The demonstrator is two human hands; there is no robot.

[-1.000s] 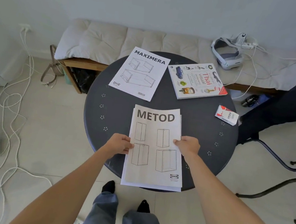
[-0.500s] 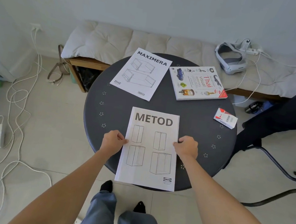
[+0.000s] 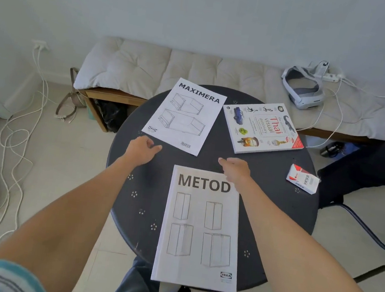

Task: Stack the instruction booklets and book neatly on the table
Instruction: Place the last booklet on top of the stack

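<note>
On the round dark table, a white METOD booklet lies flat at the near edge, its bottom hanging slightly over the rim. A white MAXIMERA booklet rests at the far left, and a Thai visual dictionary book at the far right. My left hand hovers just below the MAXIMERA booklet's near left corner, fingers loosely curled and empty. My right hand is above the METOD booklet's top right corner, fingers apart, holding nothing.
A small red and white carton sits at the table's right edge. Behind the table runs a cushioned bench with a white headset and cables. A black chair base stands to the right; cables lie on the floor at left.
Both hands let go of the METOD booklet's sides and moved forward toward the far booklets. The METOD booklet now lies flat on its own. The camera tilted slightly.
</note>
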